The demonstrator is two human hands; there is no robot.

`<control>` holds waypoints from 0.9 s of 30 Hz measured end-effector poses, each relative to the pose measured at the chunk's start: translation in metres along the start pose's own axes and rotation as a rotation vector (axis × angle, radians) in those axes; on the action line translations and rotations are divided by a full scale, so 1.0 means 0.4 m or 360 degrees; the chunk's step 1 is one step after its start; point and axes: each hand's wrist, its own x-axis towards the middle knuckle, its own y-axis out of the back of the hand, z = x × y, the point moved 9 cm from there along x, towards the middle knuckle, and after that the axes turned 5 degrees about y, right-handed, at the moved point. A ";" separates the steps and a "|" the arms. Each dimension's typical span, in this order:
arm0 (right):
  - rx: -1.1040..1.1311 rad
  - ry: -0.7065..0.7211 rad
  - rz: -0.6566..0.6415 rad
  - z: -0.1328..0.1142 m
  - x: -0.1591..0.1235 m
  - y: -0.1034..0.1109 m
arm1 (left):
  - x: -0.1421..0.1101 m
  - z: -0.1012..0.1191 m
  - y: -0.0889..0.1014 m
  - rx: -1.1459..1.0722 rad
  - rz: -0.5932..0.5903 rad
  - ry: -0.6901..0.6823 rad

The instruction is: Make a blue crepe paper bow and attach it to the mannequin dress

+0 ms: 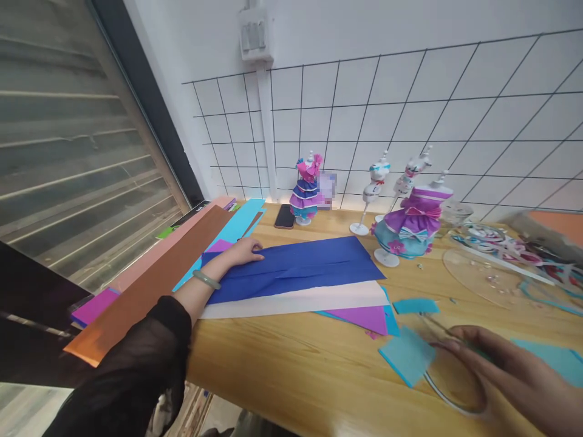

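Observation:
My left hand (245,251), with a pale bangle on its wrist, rests on the left part of a long dark-blue sheet (300,266). Its fingers are slightly bent and seem to grip nothing. Under that sheet lie a whitish-pink strip (337,297) and a purple piece (364,318). At the lower right, my right hand (505,364) closes around what looks like a pair of scissors (441,328), blurred by motion. Two small turquoise pieces, one farther back (416,306) and one nearer (407,357), lie beside the blades. A pale ring (449,402) is partly below the hand.
Long orange-brown (159,285) and light-blue strips (237,227) lie at the left. A phone (285,216) and a small dressed mannequin (306,191) stand near the wall, with a bigger dressed one (412,221) and bare ones to the right. A clear round tray (478,279) holds small bits.

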 end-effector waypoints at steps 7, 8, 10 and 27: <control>-0.0128 -0.0367 -0.0022 0.204 0.022 0.066 | 0.002 0.045 0.017 -0.0156 -0.0090 -0.0095; -0.0116 -0.0333 -0.0034 0.198 0.023 0.058 | -0.006 0.054 0.026 -0.0173 -0.0070 -0.0120; -0.0100 -0.0274 -0.0070 0.172 0.032 0.036 | -0.027 0.067 0.047 -0.0193 -0.0026 -0.0157; -0.0216 0.0655 0.0003 -0.225 0.361 -0.247 | -0.212 0.011 0.155 -0.0418 0.0210 -0.0113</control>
